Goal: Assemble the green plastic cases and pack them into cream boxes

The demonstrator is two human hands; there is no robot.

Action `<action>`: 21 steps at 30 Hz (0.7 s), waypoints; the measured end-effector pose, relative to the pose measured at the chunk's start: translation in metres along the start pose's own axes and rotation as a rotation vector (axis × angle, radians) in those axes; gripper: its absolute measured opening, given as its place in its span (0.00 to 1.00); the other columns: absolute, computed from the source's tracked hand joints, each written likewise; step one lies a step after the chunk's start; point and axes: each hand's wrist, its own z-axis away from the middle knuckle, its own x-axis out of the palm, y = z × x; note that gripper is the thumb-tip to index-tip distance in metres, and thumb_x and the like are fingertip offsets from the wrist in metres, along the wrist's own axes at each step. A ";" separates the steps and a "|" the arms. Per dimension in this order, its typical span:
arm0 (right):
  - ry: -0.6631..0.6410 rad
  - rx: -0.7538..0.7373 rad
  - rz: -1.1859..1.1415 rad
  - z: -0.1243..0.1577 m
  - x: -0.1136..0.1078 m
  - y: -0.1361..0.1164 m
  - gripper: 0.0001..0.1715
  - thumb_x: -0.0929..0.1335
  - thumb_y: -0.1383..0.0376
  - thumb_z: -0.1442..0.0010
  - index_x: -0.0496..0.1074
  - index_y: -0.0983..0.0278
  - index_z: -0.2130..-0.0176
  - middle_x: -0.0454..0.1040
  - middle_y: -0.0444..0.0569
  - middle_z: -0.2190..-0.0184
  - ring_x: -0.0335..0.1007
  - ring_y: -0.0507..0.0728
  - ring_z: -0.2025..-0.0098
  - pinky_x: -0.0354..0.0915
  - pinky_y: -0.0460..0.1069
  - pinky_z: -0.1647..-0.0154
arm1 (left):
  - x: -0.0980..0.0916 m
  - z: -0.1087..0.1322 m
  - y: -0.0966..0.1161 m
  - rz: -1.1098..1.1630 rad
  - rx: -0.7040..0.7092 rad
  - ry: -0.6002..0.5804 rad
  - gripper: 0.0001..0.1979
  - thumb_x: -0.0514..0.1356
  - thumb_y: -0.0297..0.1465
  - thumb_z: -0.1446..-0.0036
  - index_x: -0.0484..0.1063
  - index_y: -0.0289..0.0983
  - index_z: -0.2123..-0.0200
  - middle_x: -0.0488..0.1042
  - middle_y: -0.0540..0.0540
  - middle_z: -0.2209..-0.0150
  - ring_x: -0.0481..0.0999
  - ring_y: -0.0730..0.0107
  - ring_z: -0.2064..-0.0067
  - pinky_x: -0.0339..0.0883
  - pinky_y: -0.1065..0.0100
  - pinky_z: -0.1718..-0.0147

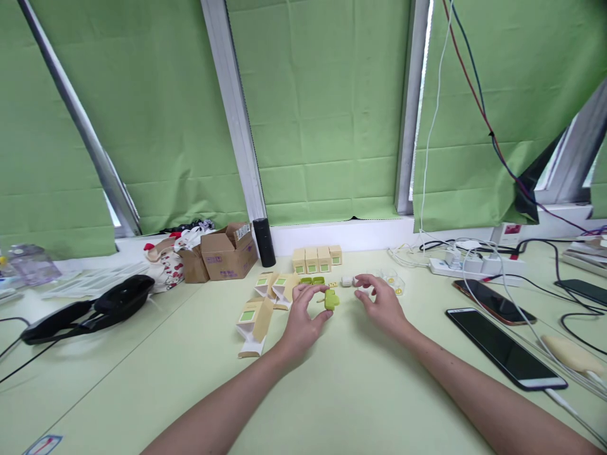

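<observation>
My left hand [306, 316] pinches a small yellow-green case [331, 299] between thumb and fingers, above the table. To its right, my right hand [382, 303] hovers with thumb and index finger apart. Just beyond those fingertips lies a small white cylindrical piece [347, 280]. Small green pieces [312, 280] rest behind my left hand, with a little yellow piece [332, 284] beside them. Clear round containers [392, 282] with yellow bits inside sit behind my right hand, which partly hides them. Opened small cartons [256, 319] lie left of my left hand.
Several closed small cartons [317, 259] stand in a row at the back. A brown cardboard box [228, 253] and a black cylinder [264, 242] are farther left. Phones [505, 347], cables and a power strip [467, 264] occupy the right side; black headgear [95, 309] lies left.
</observation>
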 end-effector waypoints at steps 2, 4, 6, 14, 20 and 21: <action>0.002 -0.001 0.220 -0.005 -0.003 0.015 0.16 0.68 0.66 0.36 0.75 0.60 0.49 0.80 0.53 0.52 0.72 0.66 0.48 0.68 0.60 0.51 | 0.001 -0.003 -0.006 0.043 -0.083 0.042 0.23 0.69 0.25 0.50 0.79 0.45 0.50 0.76 0.41 0.46 0.72 0.51 0.43 0.65 0.52 0.45; -0.034 -0.036 0.383 -0.008 -0.005 0.026 0.17 0.69 0.69 0.37 0.77 0.61 0.49 0.79 0.56 0.51 0.70 0.68 0.47 0.67 0.60 0.50 | 0.001 -0.006 -0.011 0.101 -0.143 0.043 0.23 0.71 0.28 0.51 0.79 0.42 0.50 0.78 0.40 0.46 0.74 0.52 0.45 0.66 0.55 0.48; -0.064 -0.071 0.488 -0.009 -0.004 0.033 0.19 0.69 0.69 0.37 0.77 0.61 0.47 0.79 0.58 0.50 0.69 0.69 0.47 0.65 0.61 0.49 | 0.001 -0.008 -0.016 0.177 -0.186 0.027 0.24 0.72 0.31 0.52 0.79 0.41 0.49 0.79 0.40 0.46 0.76 0.52 0.46 0.66 0.57 0.50; -0.115 -0.183 0.680 -0.008 0.004 0.034 0.19 0.69 0.70 0.36 0.77 0.58 0.47 0.76 0.59 0.49 0.66 0.69 0.48 0.63 0.61 0.51 | 0.002 -0.008 -0.018 0.457 -0.267 -0.034 0.31 0.76 0.42 0.55 0.78 0.39 0.47 0.80 0.37 0.45 0.79 0.49 0.46 0.70 0.59 0.55; -0.109 -0.167 0.715 -0.007 0.002 0.033 0.13 0.69 0.70 0.37 0.78 0.61 0.53 0.75 0.59 0.52 0.66 0.68 0.50 0.62 0.60 0.51 | 0.002 -0.006 -0.014 0.528 -0.289 -0.042 0.32 0.76 0.43 0.55 0.78 0.39 0.47 0.80 0.37 0.45 0.78 0.49 0.44 0.70 0.58 0.52; -0.094 -0.155 0.679 -0.008 0.002 0.033 0.13 0.69 0.70 0.37 0.78 0.61 0.53 0.75 0.59 0.52 0.66 0.68 0.50 0.63 0.60 0.51 | 0.002 -0.007 -0.014 0.535 -0.299 -0.039 0.31 0.76 0.43 0.54 0.77 0.39 0.47 0.80 0.37 0.45 0.78 0.50 0.44 0.70 0.58 0.51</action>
